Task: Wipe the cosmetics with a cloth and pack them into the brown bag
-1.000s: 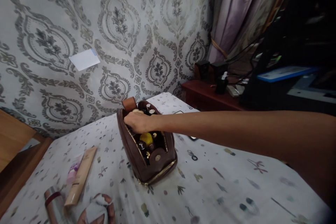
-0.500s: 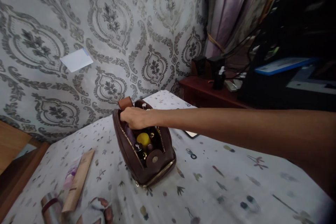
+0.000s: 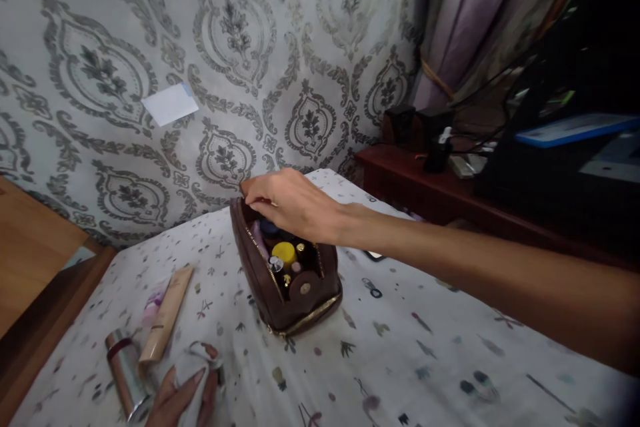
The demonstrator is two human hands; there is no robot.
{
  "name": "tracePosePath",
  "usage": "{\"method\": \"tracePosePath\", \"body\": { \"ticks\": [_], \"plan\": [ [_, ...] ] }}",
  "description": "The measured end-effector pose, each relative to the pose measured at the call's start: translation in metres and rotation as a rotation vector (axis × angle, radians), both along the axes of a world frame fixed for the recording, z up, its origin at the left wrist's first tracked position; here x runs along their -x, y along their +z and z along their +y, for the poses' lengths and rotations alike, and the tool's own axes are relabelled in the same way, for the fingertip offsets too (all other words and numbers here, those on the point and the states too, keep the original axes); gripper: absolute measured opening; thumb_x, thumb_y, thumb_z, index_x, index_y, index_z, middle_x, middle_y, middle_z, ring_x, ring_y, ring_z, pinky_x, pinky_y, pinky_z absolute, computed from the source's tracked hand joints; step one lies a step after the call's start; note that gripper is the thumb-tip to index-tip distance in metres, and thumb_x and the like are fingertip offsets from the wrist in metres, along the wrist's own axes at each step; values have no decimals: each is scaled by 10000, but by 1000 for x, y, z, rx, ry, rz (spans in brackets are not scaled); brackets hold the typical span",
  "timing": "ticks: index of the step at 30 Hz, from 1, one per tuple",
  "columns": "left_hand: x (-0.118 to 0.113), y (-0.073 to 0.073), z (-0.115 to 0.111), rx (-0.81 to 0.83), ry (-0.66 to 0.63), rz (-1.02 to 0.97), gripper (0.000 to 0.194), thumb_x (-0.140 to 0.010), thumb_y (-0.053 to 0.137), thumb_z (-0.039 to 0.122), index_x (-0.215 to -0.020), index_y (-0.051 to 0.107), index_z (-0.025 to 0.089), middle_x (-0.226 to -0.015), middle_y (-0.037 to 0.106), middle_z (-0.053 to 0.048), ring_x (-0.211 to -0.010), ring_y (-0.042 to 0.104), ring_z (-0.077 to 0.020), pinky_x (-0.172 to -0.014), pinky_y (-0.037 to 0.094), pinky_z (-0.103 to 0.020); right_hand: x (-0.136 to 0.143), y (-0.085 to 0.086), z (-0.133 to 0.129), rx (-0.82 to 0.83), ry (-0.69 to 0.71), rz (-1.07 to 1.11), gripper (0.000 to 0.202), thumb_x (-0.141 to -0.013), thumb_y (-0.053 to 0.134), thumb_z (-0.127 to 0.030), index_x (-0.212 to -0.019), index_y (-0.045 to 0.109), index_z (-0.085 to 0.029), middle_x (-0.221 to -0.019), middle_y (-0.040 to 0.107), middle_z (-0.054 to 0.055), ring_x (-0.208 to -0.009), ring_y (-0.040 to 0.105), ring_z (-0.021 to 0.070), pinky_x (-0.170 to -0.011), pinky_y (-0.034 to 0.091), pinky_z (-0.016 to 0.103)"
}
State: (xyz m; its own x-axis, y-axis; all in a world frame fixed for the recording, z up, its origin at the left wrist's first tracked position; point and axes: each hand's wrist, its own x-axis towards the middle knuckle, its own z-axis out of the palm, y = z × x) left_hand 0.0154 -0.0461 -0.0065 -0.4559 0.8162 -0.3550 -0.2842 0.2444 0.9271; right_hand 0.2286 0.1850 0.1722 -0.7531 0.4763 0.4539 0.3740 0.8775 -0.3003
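Note:
A brown cosmetic bag point(image 3: 255, 280) lies unzipped on the patterned sheet. Inside it are a yellow-lidded jar point(image 3: 284, 253) and several small bottles with gold or clear caps. My right hand point(image 3: 295, 203) reaches across from the right, its fingers closed on the bag's far end by the tan flap point(image 3: 247, 187); the exact grip is partly hidden. At the lower edge, my left hand point(image 3: 173, 397) is wrapped around a crumpled white cloth point(image 3: 193, 373). Beside it lie a silver cylindrical bottle point(image 3: 125, 373), a beige tube point(image 3: 167, 313) and a pink-and-white tube point(image 3: 154, 300).
Behind the bed stands a wall with patterned paper, a white card point(image 3: 171, 105) on it. A red-brown desk point(image 3: 370, 163) with a small dark bottle point(image 3: 437, 153) and cables is at the right. A dark phone-like edge point(image 3: 375, 255) shows under my right forearm.
My right hand has risen out of the bag's opening to its far rim, uncovering more of the contents. My left hand and the cloth have come further into view as the camera shifted.

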Motion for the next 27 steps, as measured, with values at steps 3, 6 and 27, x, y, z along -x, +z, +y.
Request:
{"method": "tracePosePath", "body": {
  "ticks": [3, 6, 27],
  "plan": [
    [-3, 2, 3, -20, 22, 11, 502, -594, 849, 525, -867, 664, 146, -489, 442, 73, -410, 325, -36, -399, 232, -158, -4, -8, -18, 25, 15, 88, 207, -892, 489, -136, -777, 660, -153, -769, 645, 29, -722, 562, 142, -667, 352, 248],
    [-4, 3, 5, -57, -43, 13, 552, -570, 839, 563, -860, 655, 131, -459, 416, 90, -385, 288, -35, -374, 199, -167, -2, -18, -38, 29, 50, 151, 204, -896, 525, -175, -750, 667, -173, -754, 653, 23, -713, 585, 151, -672, 378, 254],
    [19, 13, -1, -346, 122, 230, 374, -691, 720, 509, -751, 594, 162, -634, 527, 26, -593, 447, -113, -576, 366, -237, 114, -134, -115, 636, 216, 311, 301, -882, 487, -408, -783, 651, -176, -685, 666, 44, -617, 614, 182, -572, 467, 268]
  ]
}}
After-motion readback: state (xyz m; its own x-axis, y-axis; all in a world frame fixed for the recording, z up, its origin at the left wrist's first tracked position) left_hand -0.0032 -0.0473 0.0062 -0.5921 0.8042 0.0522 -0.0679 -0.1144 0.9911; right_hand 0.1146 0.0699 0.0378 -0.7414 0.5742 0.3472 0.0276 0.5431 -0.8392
